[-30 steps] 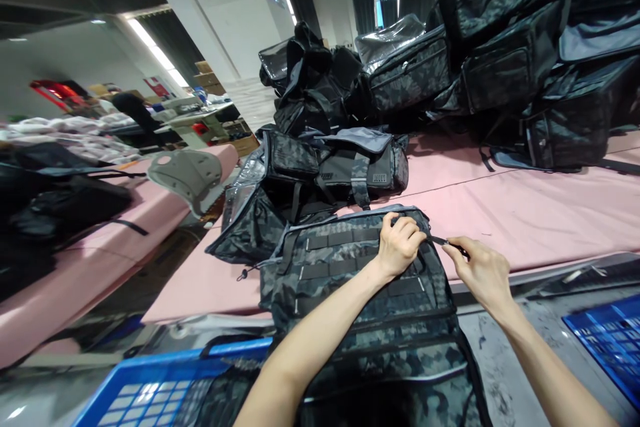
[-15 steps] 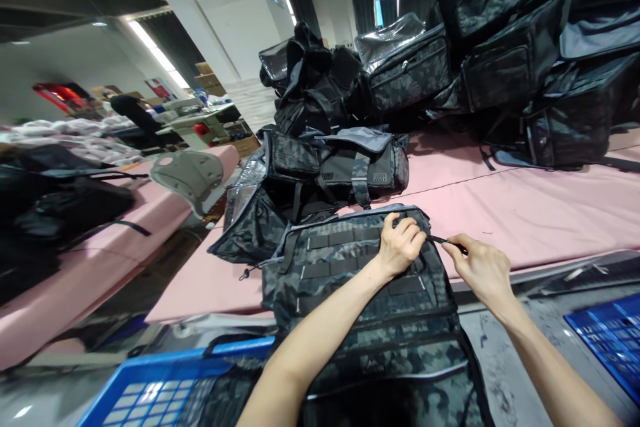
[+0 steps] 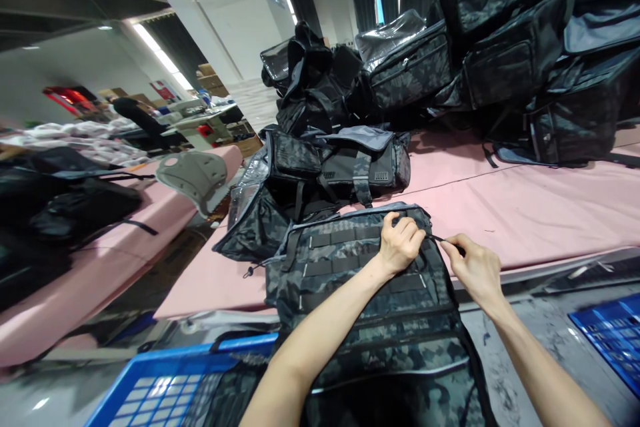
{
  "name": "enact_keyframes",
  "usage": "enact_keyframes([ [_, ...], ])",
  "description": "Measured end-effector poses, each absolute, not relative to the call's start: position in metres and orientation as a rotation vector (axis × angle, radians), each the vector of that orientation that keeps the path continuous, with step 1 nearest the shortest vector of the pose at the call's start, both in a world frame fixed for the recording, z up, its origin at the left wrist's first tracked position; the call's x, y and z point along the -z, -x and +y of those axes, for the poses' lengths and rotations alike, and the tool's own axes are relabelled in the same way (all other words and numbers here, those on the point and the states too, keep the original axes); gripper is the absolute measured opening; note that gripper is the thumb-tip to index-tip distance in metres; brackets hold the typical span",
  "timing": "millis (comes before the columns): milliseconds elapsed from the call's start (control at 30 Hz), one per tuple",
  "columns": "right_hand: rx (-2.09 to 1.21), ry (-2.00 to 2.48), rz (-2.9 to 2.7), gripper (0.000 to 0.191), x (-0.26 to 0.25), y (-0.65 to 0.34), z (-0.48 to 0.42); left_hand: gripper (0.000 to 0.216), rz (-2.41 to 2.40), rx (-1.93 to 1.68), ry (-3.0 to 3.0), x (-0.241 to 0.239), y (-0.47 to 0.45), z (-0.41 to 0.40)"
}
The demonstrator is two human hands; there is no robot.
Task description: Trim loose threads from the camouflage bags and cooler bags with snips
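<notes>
Pink table (image 3: 525, 213), piled bags (image 3: 411, 73) beyond, camouflage backpack (image 3: 385, 320) at the table's near edge.
Our left forearm (image 3: 327, 325) crosses the backpack's front; our left hand (image 3: 401, 241) grips its upper corner. Our right hand (image 3: 473, 265), slightly nearer the left than half a second ago, pinches the black strap (image 3: 435, 237) running between both.

My curled bare left hand (image 3: 401, 240) covers a patch of the grey-and-black camouflage fabric backpack (image 3: 395, 320), which runs off the bottom edge. My bare right hand (image 3: 476, 267) hides the far end of the thin black strap (image 3: 436, 237). The blue plastic lattice crate (image 3: 200, 349) at lower left is cut off; the backpack's small logo (image 3: 373, 361) is too blurred to read.
</notes>
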State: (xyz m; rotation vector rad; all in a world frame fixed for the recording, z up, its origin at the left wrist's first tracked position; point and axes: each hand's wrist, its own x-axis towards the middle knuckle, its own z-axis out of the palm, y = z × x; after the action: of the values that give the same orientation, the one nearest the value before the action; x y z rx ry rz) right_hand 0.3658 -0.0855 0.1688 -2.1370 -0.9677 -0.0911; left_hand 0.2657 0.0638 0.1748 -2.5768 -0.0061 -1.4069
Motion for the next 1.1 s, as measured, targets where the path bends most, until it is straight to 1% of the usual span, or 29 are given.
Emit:
enact_keyframes([
  [67, -0.130, 1.903, -0.918, 0.033, -0.169, -0.371, -0.085, 0.014, -0.077, 1.432, 2.631, -0.177, -0.265, 0.063],
  [133, -0.280, 1.690, -0.809, 0.038, -0.169, -0.375, -0.082, 0.013, -0.184, 1.465, 2.714, -0.179, -0.265, 0.061],
  [200, -0.298, 1.599, -0.737, 0.042, -0.169, -0.377, -0.077, 0.014, -0.295, 1.476, 2.813, -0.181, -0.266, 0.059],
  [267, -0.222, 1.599, -0.801, 0.048, -0.169, -0.379, -0.069, 0.013, -0.374, 1.453, 2.908, -0.181, -0.267, 0.057],
  [300, -0.171, 1.603, -0.868, 0.046, -0.169, -0.379, -0.064, 0.013, -0.402, 1.434, 2.946, -0.182, -0.268, 0.056],
  [400, -0.025, 1.617, -1.054, 0.023, -0.170, -0.377, -0.051, 0.009, -0.459, 1.361, 3.021, -0.182, -0.268, 0.055],
  [433, 0.018, 1.619, -1.097, 0.018, -0.171, -0.376, -0.049, 0.008, -0.476, 1.334, 3.040, -0.183, -0.268, 0.054],
  [500, 0.110, 1.603, -1.176, 0.013, -0.175, -0.369, -0.049, 0.004, -0.486, 1.273, 3.093, -0.184, -0.267, 0.055],
  [567, 0.119, 1.523, -1.235, 0.012, -0.180, -0.362, -0.057, 0.003, -0.473, 1.223, 3.156, -0.186, -0.266, 0.055],
  [600, 0.063, 1.470, -1.250, 0.013, -0.183, -0.359, -0.064, 0.003, -0.476, 1.209, 3.185, -0.187, -0.266, 0.055],
  [667, -0.158, 1.361, -1.204, 0.020, -0.187, -0.358, -0.080, 0.005, -0.529, 1.195, 3.244, -0.190, -0.266, 0.055],
  [733, -0.417, 1.270, -1.052, 0.034, -0.188, -0.367, -0.097, 0.008, -0.627, 1.194, 3.308, -0.194, -0.266, 0.056],
  [800, -0.493, 1.298, -0.864, 0.046, -0.185, -0.382, -0.110, 0.008, -0.716, 1.182, 3.410, -0.198, -0.267, 0.057],
  [867, -0.312, 1.562, -0.730, 0.052, -0.180, -0.397, -0.116, 0.009, -0.809, 1.170, 3.544, -0.201, -0.268, 0.060],
  [967, 0.106, 1.982, -0.737, 0.049, -0.172, -0.401, -0.110, 0.013, -0.963, 1.151, 3.740, -0.204, -0.270, 0.065],
  [1000, 0.187, 2.021, -0.800, 0.049, -0.171, -0.397, -0.105, 0.014, -0.999, 1.152, 3.785, -0.204, -0.271, 0.066],
  [1100, 0.323, 1.922, -0.999, 0.038, -0.171, -0.379, -0.085, 0.015, -1.020, 1.191, 3.861, -0.204, -0.271, 0.067],
])
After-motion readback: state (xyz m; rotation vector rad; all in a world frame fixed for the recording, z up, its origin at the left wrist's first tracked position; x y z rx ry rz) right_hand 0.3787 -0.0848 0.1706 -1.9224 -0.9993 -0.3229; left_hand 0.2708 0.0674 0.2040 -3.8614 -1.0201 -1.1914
